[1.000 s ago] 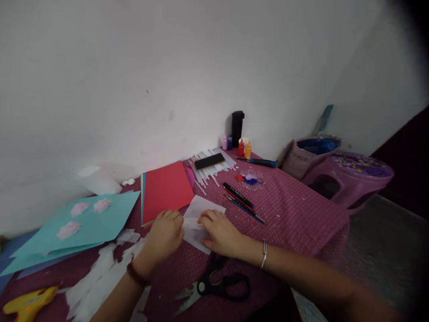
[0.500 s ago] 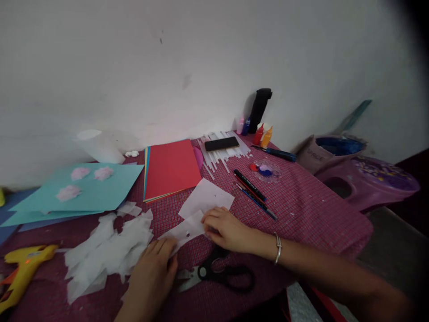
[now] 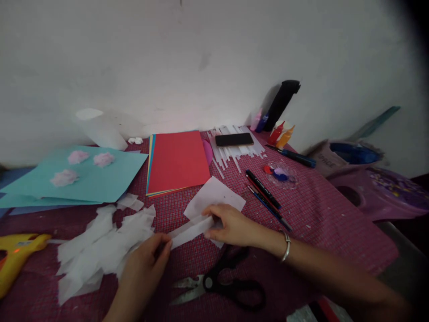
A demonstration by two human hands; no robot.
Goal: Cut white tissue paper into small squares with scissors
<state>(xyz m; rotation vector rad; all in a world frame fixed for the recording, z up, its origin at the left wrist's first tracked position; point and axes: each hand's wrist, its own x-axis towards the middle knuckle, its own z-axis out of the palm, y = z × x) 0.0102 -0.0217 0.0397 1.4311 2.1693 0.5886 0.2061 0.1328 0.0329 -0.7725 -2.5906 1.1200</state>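
Between my two hands stretches a narrow folded strip of thin white paper [image 3: 189, 233]. My left hand [image 3: 147, 257] pinches its left end, and my right hand [image 3: 226, 224] pinches its right end between thumb and fingers. A white paper sheet [image 3: 214, 195] lies flat just behind, partly covered by my right hand. Black-handled scissors [image 3: 219, 281] rest on the cloth in front of my hands, with their blades parted and pointing left. Left of my left hand is a loose pile of white tissue pieces [image 3: 107, 243].
A yellow glue gun [image 3: 20, 255] lies far left. Behind are teal sheets [image 3: 100, 179] bearing pink tissue flowers [image 3: 66, 177], red paper [image 3: 177, 163], and a phone [image 3: 234, 139] on white strips. Pens [image 3: 263, 190], paint bottles [image 3: 276, 133] and a paint palette [image 3: 284, 174] are on the right.
The paper in my hands has become a narrower, folded strip, lifted at its ends. My left hand has moved slightly left and my grip has shifted. The view has turned slightly left.
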